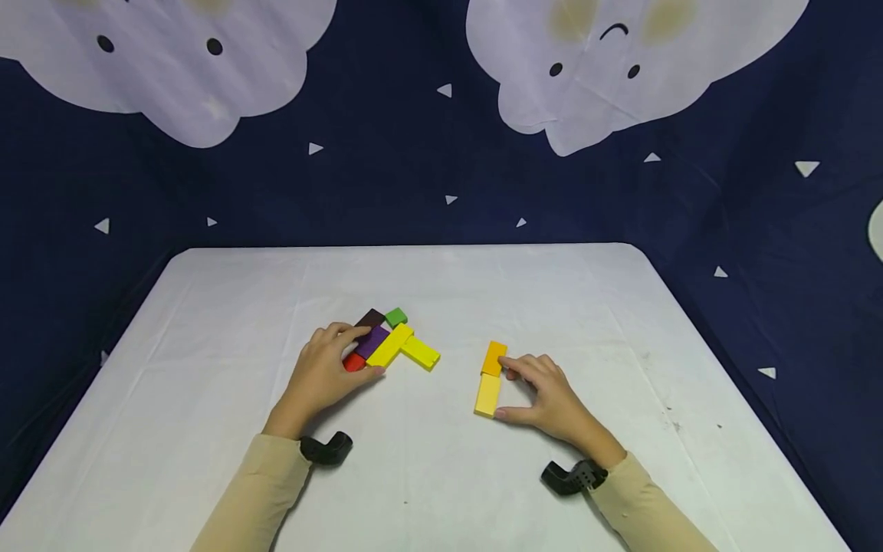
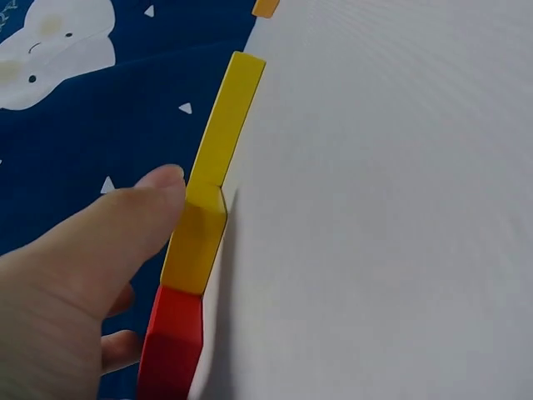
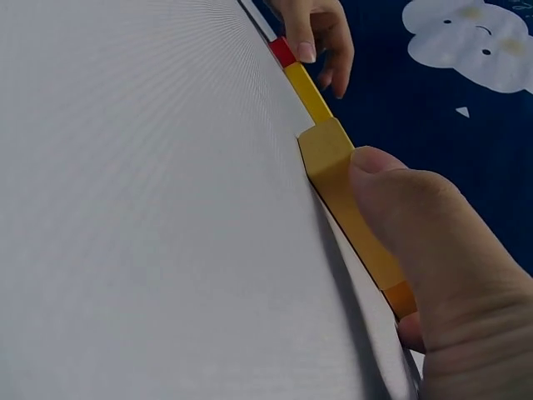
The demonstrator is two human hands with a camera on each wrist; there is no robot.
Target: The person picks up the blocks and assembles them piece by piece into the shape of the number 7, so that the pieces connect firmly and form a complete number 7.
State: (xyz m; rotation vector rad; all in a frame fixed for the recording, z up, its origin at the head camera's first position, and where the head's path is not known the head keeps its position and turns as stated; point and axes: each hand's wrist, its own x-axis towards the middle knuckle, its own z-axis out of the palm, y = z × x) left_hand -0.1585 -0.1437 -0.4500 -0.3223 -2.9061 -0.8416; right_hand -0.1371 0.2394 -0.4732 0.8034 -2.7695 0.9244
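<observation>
On the white table, my left hand [image 1: 324, 368] spans a cluster of flat wooden blocks. Its thumb is at the near end of a yellow block [image 1: 390, 346], with the fingers over a purple block [image 1: 372, 342] and a dark brown block [image 1: 369, 317]. A red block [image 1: 355, 361] shows between thumb and fingers. A second yellow block [image 1: 421, 353] slants off the first; a green block [image 1: 396, 317] lies behind. My right hand [image 1: 548, 399] holds two blocks in line by their right side: fingertips at the orange block [image 1: 493, 358], thumb at the pale yellow block [image 1: 487, 395].
The white table [image 1: 414, 475] ends at a rounded far edge, with a dark blue cloth [image 1: 386, 192] printed with clouds and triangles behind it. Black wrist mounts [image 1: 327, 449] sit below each hand. A strip of table separates the two groups of blocks.
</observation>
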